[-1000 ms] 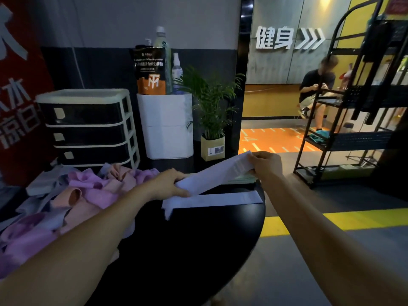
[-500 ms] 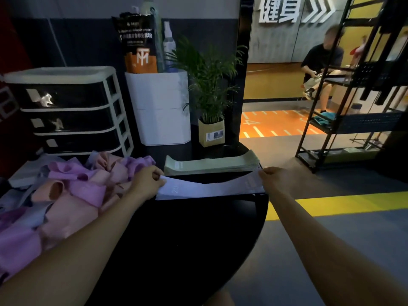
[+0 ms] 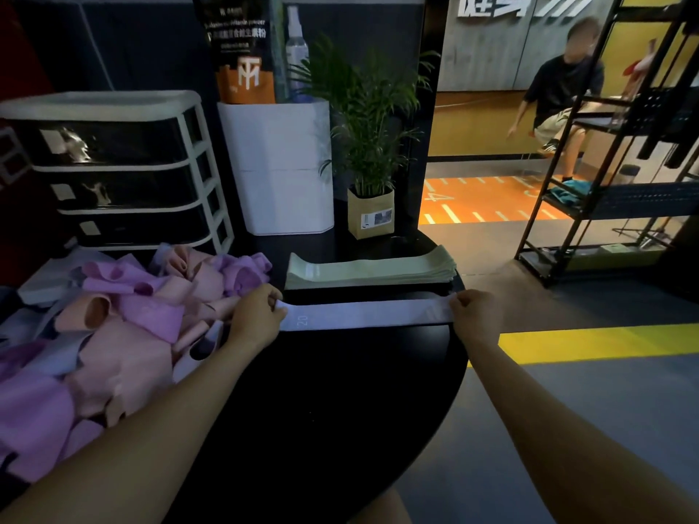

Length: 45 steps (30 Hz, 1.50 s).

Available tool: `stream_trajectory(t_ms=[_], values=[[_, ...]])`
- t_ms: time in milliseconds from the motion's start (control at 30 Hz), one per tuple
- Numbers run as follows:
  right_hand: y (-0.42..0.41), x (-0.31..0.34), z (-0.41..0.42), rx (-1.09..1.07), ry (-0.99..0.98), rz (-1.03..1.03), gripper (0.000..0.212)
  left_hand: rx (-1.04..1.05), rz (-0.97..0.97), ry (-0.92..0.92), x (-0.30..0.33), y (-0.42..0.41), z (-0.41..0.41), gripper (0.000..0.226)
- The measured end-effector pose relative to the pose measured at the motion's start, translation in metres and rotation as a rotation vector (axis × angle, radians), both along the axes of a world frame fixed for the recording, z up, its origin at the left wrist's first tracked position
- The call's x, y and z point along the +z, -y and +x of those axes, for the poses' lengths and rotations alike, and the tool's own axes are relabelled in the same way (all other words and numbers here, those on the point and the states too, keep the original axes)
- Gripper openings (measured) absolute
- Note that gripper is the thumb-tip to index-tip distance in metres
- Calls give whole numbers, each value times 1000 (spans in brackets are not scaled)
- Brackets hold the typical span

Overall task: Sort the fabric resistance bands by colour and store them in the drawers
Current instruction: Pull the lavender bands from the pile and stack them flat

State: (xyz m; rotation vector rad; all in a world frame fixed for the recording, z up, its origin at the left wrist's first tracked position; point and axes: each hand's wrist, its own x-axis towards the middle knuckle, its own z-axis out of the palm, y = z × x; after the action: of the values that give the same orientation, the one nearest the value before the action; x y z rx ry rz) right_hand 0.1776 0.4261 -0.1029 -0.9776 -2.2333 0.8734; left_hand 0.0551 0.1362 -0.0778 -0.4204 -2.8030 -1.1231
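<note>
Since a second ago, both hands have brought the pale lilac band (image 3: pixel 365 315) down from the air; now it lies stretched flat on the black bench (image 3: pixel 340 391). My left hand (image 3: pixel 257 319) pinches the left end of it, fingers curled together on the fabric, and my right hand (image 3: pixel 474 317) pinches the right end in the same way, close to the round edge of the bench. Neither grip is loose; both are clamped on this one band. A mark "20" shows near the left end.

Just behind the band, apart from it, a stack of pale green bands (image 3: pixel 372 268) lies flat and tidy. On the left of the bench is a loose pile of bands (image 3: pixel 113 327) in pink, purple and lilac, and my left hand touches its edge. Behind the pile stands the drawer unit (image 3: pixel 113 168) with three dark drawers, all closed.

Beside the drawers I see a white container (image 3: pixel 281 164) with a dark pouch and a spray bottle on it, then a potted plant (image 3: pixel 368 153). Farther right the floor has a yellow stripe (image 3: pixel 597 342), a black metal rack (image 3: pixel 612 153) stands there, and a person (image 3: pixel 559 96) sits behind it.
</note>
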Motion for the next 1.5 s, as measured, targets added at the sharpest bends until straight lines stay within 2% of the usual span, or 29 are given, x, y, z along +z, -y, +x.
stream_trajectory(t_ms=[100,167,367,467,667,1233,1500], values=[[10,6,1,-53,38,83,14,-19,-10,-1,-3,1,3,27],[28,15,3,-30,17,83,26,-31,9,0,-4,0,10,33],[85,17,13,383,84,175,36,-21,19,-40,-15,1,42,47],[87,16,17,462,131,245,36,-9,14,-59,-19,2,46,46],[90,16,17,474,202,333,26,7,-4,-95,-20,-1,51,39],[90,11,13,440,185,394,27,5,-5,-110,-20,0,49,33],[107,19,11,461,128,274,29,-134,16,-167,3,13,69,34]])
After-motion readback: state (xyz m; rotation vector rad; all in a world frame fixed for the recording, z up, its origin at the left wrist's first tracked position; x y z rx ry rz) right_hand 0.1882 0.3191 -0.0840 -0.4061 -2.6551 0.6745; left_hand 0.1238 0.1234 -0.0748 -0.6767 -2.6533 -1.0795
